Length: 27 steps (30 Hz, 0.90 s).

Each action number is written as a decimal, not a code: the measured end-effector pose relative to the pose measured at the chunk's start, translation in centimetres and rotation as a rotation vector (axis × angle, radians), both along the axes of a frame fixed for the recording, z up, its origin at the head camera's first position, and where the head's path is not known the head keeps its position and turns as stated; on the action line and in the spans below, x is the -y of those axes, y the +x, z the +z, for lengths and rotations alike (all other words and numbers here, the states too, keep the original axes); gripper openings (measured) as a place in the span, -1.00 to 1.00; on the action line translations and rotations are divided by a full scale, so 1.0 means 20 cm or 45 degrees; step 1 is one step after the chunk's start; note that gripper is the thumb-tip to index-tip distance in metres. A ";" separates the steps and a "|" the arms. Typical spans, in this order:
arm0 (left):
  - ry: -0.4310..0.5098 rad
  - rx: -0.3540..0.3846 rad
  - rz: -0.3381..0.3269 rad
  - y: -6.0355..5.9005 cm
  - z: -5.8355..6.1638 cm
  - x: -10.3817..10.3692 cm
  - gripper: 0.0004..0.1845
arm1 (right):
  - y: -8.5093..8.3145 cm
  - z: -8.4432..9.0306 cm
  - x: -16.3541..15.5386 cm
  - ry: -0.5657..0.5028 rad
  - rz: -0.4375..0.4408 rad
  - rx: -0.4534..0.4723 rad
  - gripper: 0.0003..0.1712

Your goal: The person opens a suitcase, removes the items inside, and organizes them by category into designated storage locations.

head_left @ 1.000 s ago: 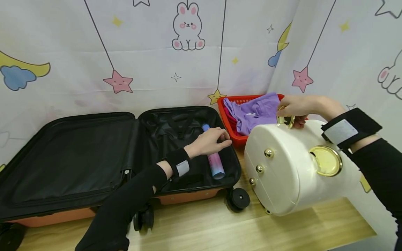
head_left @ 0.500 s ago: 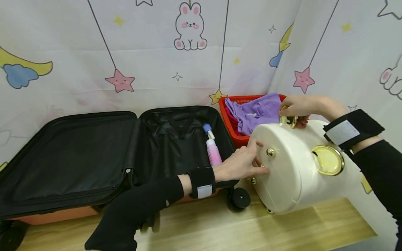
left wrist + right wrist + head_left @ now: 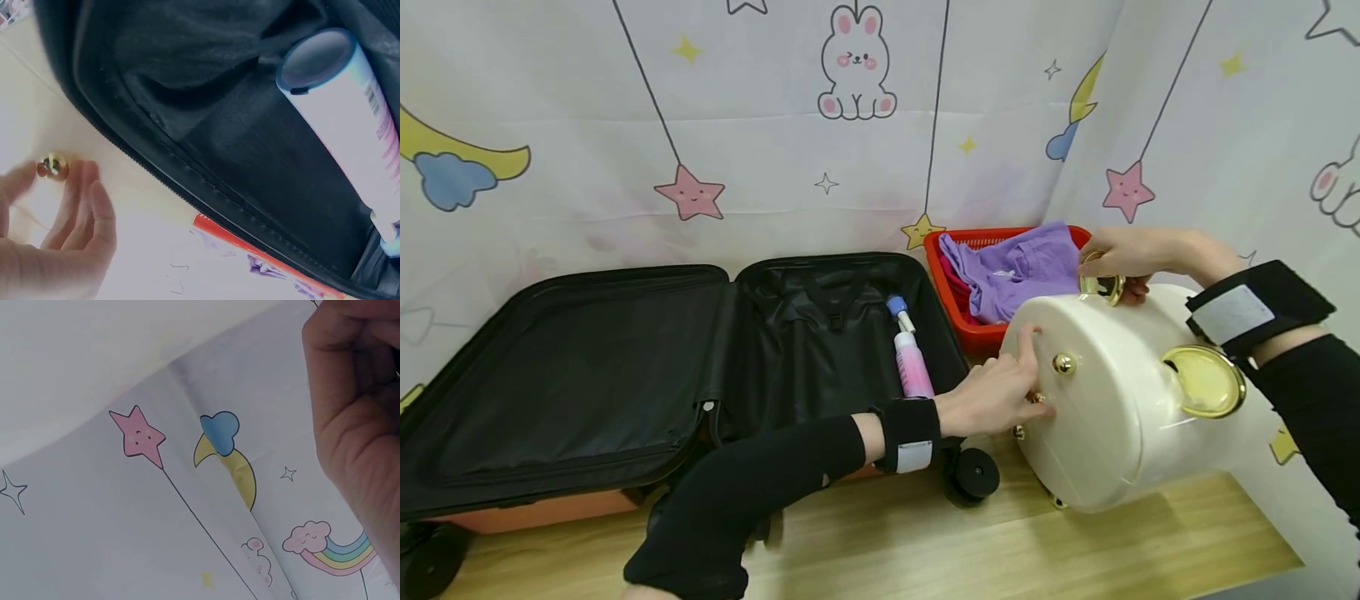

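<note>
Cream case with gold studs lies tipped on its side on the wooden tabletop, just right of the open black suitcase. The right hand curls its fingers round the gold handle ring on top. The left hand rests against the studded end, fingers loosely bent beside a gold stud, gripping nothing. A pink bottle lies inside the suitcase; a red basket with purple cloth sits behind.
</note>
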<state>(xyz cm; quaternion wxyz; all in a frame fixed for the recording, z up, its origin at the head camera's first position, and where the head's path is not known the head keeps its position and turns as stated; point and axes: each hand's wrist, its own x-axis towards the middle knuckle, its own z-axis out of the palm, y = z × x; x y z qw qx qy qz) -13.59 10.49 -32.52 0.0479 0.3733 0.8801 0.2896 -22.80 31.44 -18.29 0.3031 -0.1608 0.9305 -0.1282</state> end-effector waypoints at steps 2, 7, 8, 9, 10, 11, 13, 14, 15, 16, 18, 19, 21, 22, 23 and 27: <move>-0.050 -0.008 -0.001 0.00 -0.01 -0.01 0.05 | 0.00 0.00 -0.01 0.003 -0.015 -0.010 -0.74; -0.144 -0.085 -0.054 0.00 -0.01 -0.01 0.09 | -0.01 0.00 -0.02 0.012 0.024 -0.019 -0.73; -0.158 -0.105 -0.080 0.00 -0.01 -0.01 0.07 | -0.01 0.01 -0.03 0.015 0.037 -0.021 -0.73; -0.172 -0.119 -0.107 -0.01 0.00 0.00 0.05 | -0.02 0.01 -0.04 0.016 0.050 -0.018 -0.74; -0.189 -0.126 -0.140 -0.01 0.00 0.00 0.02 | -0.02 0.01 -0.05 0.019 0.062 -0.022 -0.74; -0.211 -0.128 -0.170 -0.02 0.01 0.01 0.00 | -0.02 0.01 -0.06 0.022 0.075 -0.026 -0.75; -0.265 -0.116 -0.229 -0.03 0.04 0.02 -0.05 | -0.03 0.02 -0.08 0.021 0.090 -0.033 -0.75; -0.288 -0.100 -0.256 -0.04 0.05 0.03 -0.07 | -0.03 0.02 -0.09 0.018 0.094 -0.035 -0.76; -0.310 -0.081 -0.275 -0.05 0.05 0.04 -0.07 | -0.03 0.02 -0.09 0.016 0.098 -0.035 -0.75; -0.320 -0.053 -0.295 -0.06 0.06 0.04 -0.06 | -0.03 0.02 -0.09 0.019 0.101 -0.041 -0.75; -0.314 -0.014 -0.319 -0.08 0.06 0.06 -0.03 | -0.03 0.01 -0.10 0.023 0.096 -0.040 -0.74; -0.292 0.008 -0.333 -0.09 0.06 0.07 -0.02 | -0.03 0.01 -0.10 0.027 0.089 -0.039 -0.74; -0.235 0.067 -0.371 -0.10 0.06 0.09 0.01 | -0.03 0.01 -0.10 0.033 0.079 -0.035 -0.73; -0.200 0.101 -0.397 -0.11 0.06 0.10 0.03 | -0.02 0.00 -0.10 0.036 0.076 -0.033 -0.73; -0.174 0.124 -0.416 -0.12 0.06 0.12 0.04 | -0.02 0.00 -0.11 0.034 0.071 -0.031 -0.73; -0.094 0.164 -0.369 -0.20 0.09 0.23 -0.03 | -0.02 0.01 -0.11 0.019 0.054 -0.012 -0.72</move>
